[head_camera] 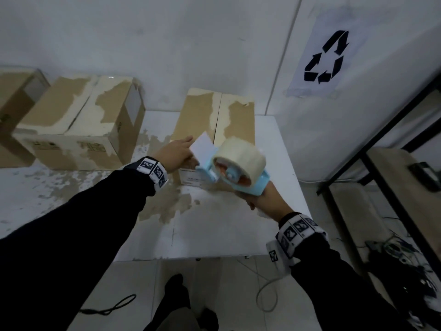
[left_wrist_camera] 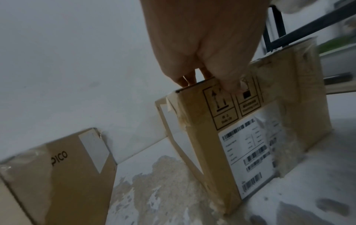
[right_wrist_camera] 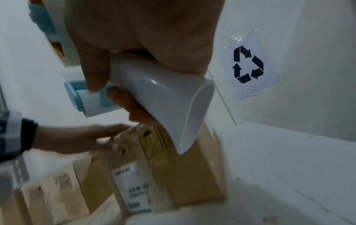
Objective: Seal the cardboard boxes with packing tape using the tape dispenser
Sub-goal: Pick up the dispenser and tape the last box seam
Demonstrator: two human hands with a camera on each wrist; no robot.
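Left of the centre box [head_camera: 214,120], against the wall, a larger box [head_camera: 78,123] and part of another box [head_camera: 16,96] stand on the white table [head_camera: 226,225], both patched with old tape residue. Left hand [head_camera: 175,149] grips the centre box at its near top edge, fingers over the top, thumb on the labelled front face. Right of that hand, just above the near edge, the tape dispenser [head_camera: 235,167] hangs in the right hand [head_camera: 259,200], fingers wrapped round the handle.

Judgement: tack the tape end low on the front face, pull back along the flap seam [head_camera: 218,115], keep the left hand pinning the flaps flat but off the seam line. The wall behind the box limits the stroke. A shelf frame [head_camera: 381,149] stands well right of it.
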